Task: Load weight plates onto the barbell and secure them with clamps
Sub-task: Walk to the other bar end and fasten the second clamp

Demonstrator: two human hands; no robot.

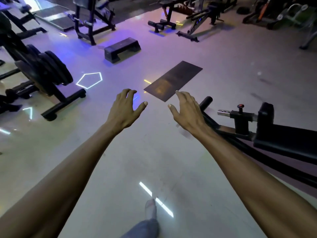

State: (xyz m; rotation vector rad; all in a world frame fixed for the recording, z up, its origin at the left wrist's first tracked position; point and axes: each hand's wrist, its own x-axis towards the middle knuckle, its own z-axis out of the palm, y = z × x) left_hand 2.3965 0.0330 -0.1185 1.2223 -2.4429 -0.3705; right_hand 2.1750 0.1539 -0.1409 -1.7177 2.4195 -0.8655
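Both arms stretch out in front of me over a glossy gym floor. My left hand [126, 109] is open, fingers curled and spread, holding nothing. My right hand [186, 111] is open too, fingers apart and empty. Several black weight plates [51, 67] hang on a storage rack at the left, well away from both hands. A barbell end with a chrome sleeve [78, 19] rests on a rack at the far back left. No clamps are visible.
A black step platform [122, 48] and a dark flat mat [173, 80] lie ahead on the floor. A black bench with an adjustment pin [243, 115] stands at the right. More benches and machines line the back. My foot [151, 210] shows at the bottom.
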